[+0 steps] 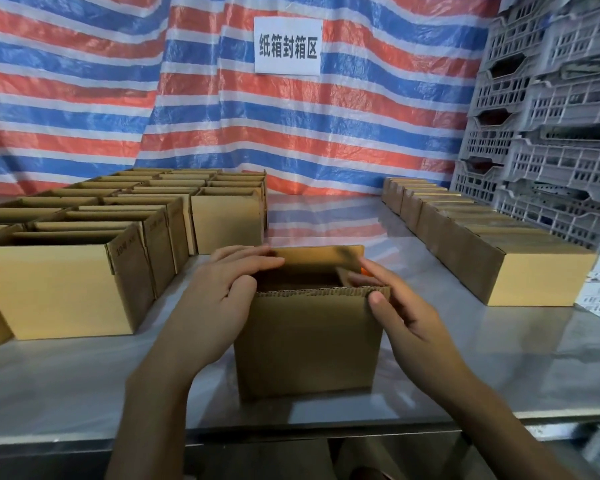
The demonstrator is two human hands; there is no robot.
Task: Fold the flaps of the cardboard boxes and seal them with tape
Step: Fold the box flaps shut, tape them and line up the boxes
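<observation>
Left hand (229, 289) and right hand (407, 306), fingers near-straight, pressed on box (309, 344) side flaps; long flaps stood upright. Bench (499, 362): open boxes (59, 289) left, closed boxes (537, 271) right.

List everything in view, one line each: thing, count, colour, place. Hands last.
centre box: one, brown, front middle of the table, top open
open boxes: many in rows, exact count unclear, tan, left side of the table
closed boxes: one row, exact count unclear, tan, right side of the table
table: one, steel grey, under all the boxes
tarp: one, red, blue and white stripes, hung behind the table
sign: one, white with black characters, on the tarp
crates: a stack, pale grey plastic, far right
left hand: one, fingers laid over the centre box's left top edge
right hand: one, fingers at its right top edge, thumb on the near corner
</observation>
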